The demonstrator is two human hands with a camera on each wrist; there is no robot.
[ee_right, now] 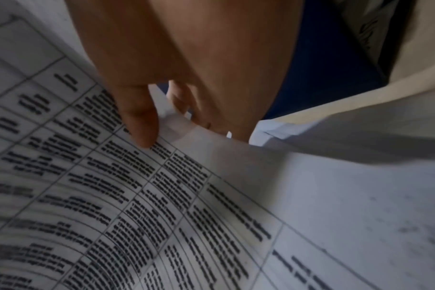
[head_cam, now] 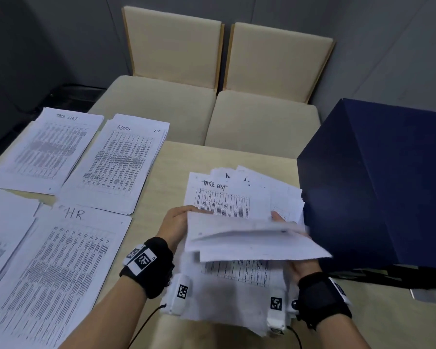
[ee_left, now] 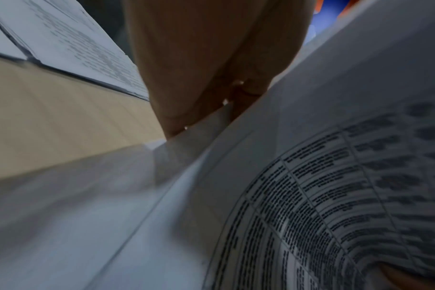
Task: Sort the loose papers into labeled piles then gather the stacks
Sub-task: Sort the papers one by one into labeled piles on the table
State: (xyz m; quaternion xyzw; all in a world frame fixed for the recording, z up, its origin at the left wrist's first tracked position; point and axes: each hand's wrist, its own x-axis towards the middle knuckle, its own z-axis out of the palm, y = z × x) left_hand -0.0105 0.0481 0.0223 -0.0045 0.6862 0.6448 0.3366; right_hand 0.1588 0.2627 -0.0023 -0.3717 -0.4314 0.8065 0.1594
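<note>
Both the left hand [head_cam: 176, 222] and the right hand [head_cam: 301, 267] hold bent sheets [head_cam: 249, 238] over the unsorted heap [head_cam: 237, 195], while HR pile [head_cam: 68, 253] and Admin pile [head_cam: 121, 162] already sit sorted, nothing gathered yet.

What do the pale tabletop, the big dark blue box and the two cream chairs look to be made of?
Pale tabletop: wood-look laminate, matte, with faint grain. Big dark blue box: probably matte cardboard, with flat creased panels. Two cream chairs: padded cushions, fabric or leatherette, with light wooden edging on the backs.
</note>
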